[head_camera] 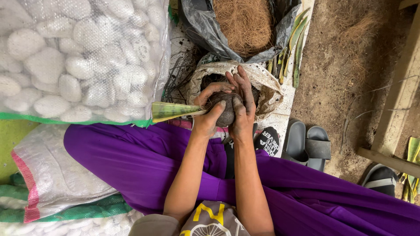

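Bare packed earth fills the far right of the scene, with a pale wooden frame [400, 96] running down the right edge, cut off by the picture. The person sits low, purple trousers [144, 161] spread across the near ground.

Much is hard to read: the soil bag [262, 83], a crumpled whitish sack just beyond the hands, has its mouth mostly covered by them, so its contents show only as dark patches. The leaf [173, 111] is a green and yellow blade pointing left; its root end is lost between the palms.

On the far left stands a clear mesh sack of white pebbles [78, 57], cut off at the top and left. Far centre, a grey plastic bag holds brown coconut fibre [245, 22], with a few cut green leaves [297, 39] lying just right of it. Grey sandals [306, 142] sit to the right of the knees.

The soil ball [227, 111], dark and round, sits over the soil bag's mouth, clasped between both hands. The left hand [210, 116] curls around its left and near side, thumb over the top. The right hand [243, 105] presses flat against its right side, fingers stretched away towards the far edge, dirt-stained.
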The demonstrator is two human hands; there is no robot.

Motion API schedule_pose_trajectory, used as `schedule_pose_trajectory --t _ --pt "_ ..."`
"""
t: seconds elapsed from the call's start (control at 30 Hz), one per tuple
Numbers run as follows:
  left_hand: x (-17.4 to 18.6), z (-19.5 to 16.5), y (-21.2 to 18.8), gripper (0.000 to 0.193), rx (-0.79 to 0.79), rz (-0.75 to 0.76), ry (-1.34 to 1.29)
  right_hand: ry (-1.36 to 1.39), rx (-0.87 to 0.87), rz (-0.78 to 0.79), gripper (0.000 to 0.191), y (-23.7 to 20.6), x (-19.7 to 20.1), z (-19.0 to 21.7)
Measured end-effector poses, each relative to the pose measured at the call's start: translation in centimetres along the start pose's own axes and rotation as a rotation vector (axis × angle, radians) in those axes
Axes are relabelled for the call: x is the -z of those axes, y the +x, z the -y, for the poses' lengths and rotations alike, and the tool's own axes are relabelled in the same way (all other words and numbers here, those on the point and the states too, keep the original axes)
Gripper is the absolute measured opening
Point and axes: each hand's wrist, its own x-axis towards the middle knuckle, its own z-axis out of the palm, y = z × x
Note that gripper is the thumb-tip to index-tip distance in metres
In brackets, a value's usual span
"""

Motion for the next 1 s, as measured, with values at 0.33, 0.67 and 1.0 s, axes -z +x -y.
schedule_pose_trajectory --t 0.33,0.67,1.0 --pt "0.5 0.6 -0.1 0.007 0.07 -0.078 0.07 0.22 -0.097 -0.067 0.063 -0.2 -0.2 -0.2" --pt "0.4 -0.1 0.0 0.025 -0.02 -0.053 0.078 0.041 0.015 0.023 0.047 -0.3 0.2 -0.7" --pt "0.4 1.7 -0.3 0.029 0.024 -0.146 -0.01 0.175 0.035 -0.061 0.053 -0.6 -0.2 -0.8"
